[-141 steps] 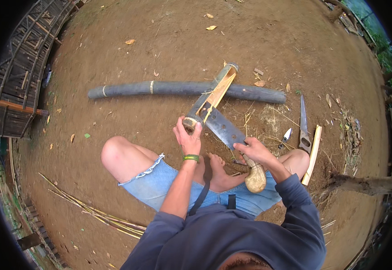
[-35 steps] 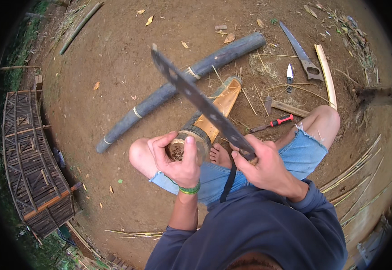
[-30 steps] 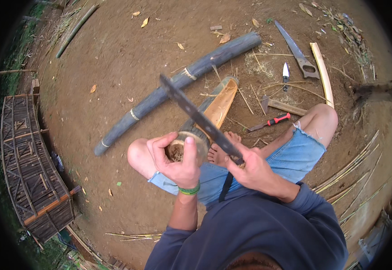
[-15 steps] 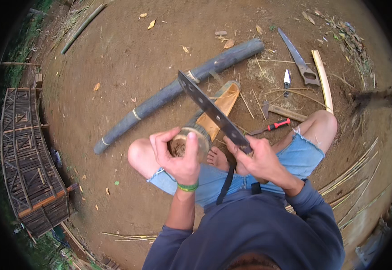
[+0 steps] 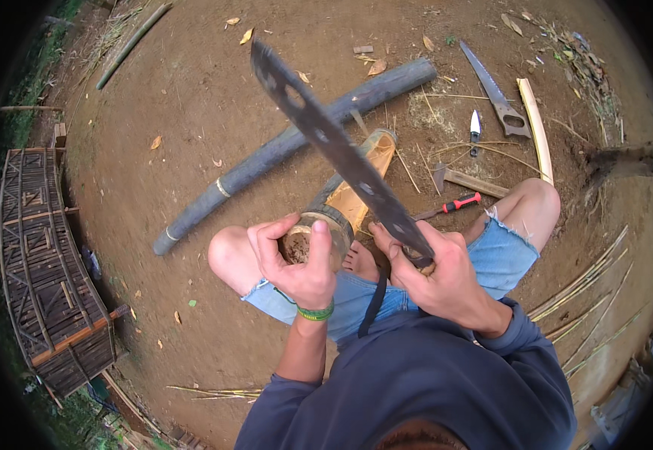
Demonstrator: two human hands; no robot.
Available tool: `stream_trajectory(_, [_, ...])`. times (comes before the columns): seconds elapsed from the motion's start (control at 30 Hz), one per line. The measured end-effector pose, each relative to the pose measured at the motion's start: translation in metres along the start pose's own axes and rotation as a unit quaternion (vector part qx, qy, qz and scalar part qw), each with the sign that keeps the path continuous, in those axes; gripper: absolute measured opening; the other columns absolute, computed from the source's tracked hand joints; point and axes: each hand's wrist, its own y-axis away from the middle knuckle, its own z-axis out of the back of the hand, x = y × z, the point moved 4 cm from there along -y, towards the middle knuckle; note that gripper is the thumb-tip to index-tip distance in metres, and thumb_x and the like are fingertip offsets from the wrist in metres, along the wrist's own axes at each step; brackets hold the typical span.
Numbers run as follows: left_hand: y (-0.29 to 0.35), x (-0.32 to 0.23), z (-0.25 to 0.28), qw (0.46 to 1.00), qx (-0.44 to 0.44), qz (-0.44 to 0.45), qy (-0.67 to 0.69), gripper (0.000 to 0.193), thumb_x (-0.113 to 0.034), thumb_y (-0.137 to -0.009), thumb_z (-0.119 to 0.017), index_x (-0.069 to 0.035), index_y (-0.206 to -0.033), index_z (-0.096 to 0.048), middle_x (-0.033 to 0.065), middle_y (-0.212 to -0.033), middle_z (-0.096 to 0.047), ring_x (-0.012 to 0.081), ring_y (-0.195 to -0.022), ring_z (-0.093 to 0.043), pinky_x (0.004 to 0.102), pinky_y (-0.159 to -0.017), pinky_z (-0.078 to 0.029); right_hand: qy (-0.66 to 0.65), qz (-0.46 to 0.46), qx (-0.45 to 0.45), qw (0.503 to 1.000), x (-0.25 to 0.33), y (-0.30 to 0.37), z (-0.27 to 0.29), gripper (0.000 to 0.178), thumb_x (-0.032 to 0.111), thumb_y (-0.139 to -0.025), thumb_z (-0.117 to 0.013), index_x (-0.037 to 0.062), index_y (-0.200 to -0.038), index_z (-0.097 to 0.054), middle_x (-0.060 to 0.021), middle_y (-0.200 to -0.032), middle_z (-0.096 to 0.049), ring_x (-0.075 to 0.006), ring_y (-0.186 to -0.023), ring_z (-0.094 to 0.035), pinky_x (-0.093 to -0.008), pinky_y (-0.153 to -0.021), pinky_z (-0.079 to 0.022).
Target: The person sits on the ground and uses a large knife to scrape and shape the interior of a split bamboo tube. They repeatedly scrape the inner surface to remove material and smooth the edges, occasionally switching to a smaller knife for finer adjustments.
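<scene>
My left hand (image 5: 293, 259) grips the near end of a cut bamboo section (image 5: 325, 210), thumb and fingers around its rim. Part of the section's wall is cut away, baring tan inner wood toward its far end. In my right hand (image 5: 439, 274) is a machete (image 5: 341, 154), its long dark blade with a row of holes slanting up and to the left above the bamboo. The blade hides part of the section's right side, and blade and bamboo look apart. Beyond them lies a long dark bamboo pole (image 5: 266, 154) on the ground.
To the right lie a handsaw (image 5: 503, 105), a small knife (image 5: 475, 131), a hammer (image 5: 469, 182), a red-handled tool (image 5: 458, 205) and a pale split bamboo strip (image 5: 537, 131). Thin strips (image 5: 582, 277) spread at the lower right. A bamboo rack (image 5: 52, 255) stands at the left.
The machete has risen closer to my head, its blade now looking larger and its tip further up and left. My left hand keeps its hold on the bamboo section.
</scene>
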Motion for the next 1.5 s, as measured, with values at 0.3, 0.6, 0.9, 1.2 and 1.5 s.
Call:
stream_trajectory(0.3, [-0.002,-0.007,-0.006,0.999,0.026,-0.018,0.011,0.021,-0.002,-0.085,-0.073,0.002,-0.102,-0.062,0.0056,-0.098,-0.049,0.0161,-0.093,-0.05,0.0298,-0.084,-0.041,0.044,0.028,0.013,0.999,-0.021,-0.01,0.004,0.029,0.016,-0.089,-0.073,-0.0076,-0.104,-0.066,-0.0274,-0.082,-0.071,-0.045,-0.064,-0.068,-0.0437,-0.057,-0.055])
stream_trajectory(0.6, [0.005,0.007,0.005,1.0,0.0,0.01,0.013,0.028,-0.005,-0.077,-0.08,0.001,-0.098,-0.062,0.0109,-0.098,-0.054,0.0242,-0.093,-0.056,0.0363,-0.087,-0.046,0.11,-0.013,0.054,0.992,-0.033,-0.011,-0.008,0.023,0.016,-0.086,-0.07,-0.0027,-0.099,-0.067,-0.0229,-0.085,-0.069,-0.0472,-0.084,-0.068,-0.0503,-0.091,-0.053])
stream_trajectory(0.9, [0.011,0.013,0.01,1.0,0.006,0.024,-0.01,0.029,-0.005,-0.077,-0.08,0.002,-0.097,-0.06,0.0115,-0.096,-0.056,0.0253,-0.092,-0.058,0.0385,-0.086,-0.048,0.161,0.117,-0.023,0.98,-0.059,0.0,-0.029,0.023,0.014,-0.083,-0.073,-0.0043,-0.094,-0.065,-0.0297,-0.096,-0.064,-0.0498,-0.093,-0.063,-0.054,-0.088,-0.05])
stream_trajectory(1.2, [0.009,-0.007,-0.004,1.0,0.022,-0.006,0.001,0.024,-0.002,-0.085,-0.075,0.001,-0.104,-0.06,0.0058,-0.1,-0.05,0.017,-0.096,-0.05,0.0312,-0.089,-0.041,0.191,0.068,-0.026,0.979,-0.046,0.003,-0.026,0.025,0.013,-0.083,-0.076,-0.0031,-0.093,-0.059,-0.0258,-0.09,-0.063,-0.048,-0.088,-0.065,-0.054,-0.074,-0.052])
stream_trajectory(1.5, [0.011,-0.025,-0.019,0.998,0.045,-0.037,0.0,0.029,-0.003,-0.082,-0.079,0.002,-0.103,-0.06,0.0082,-0.101,-0.052,0.0207,-0.097,-0.054,0.0342,-0.089,-0.044,0.356,0.073,-0.048,0.93,-0.059,-0.007,-0.007,0.025,0.012,-0.084,-0.069,-0.0039,-0.101,-0.061,-0.0292,-0.079,-0.067,-0.0473,-0.073,-0.068,-0.0521,-0.065,-0.055])
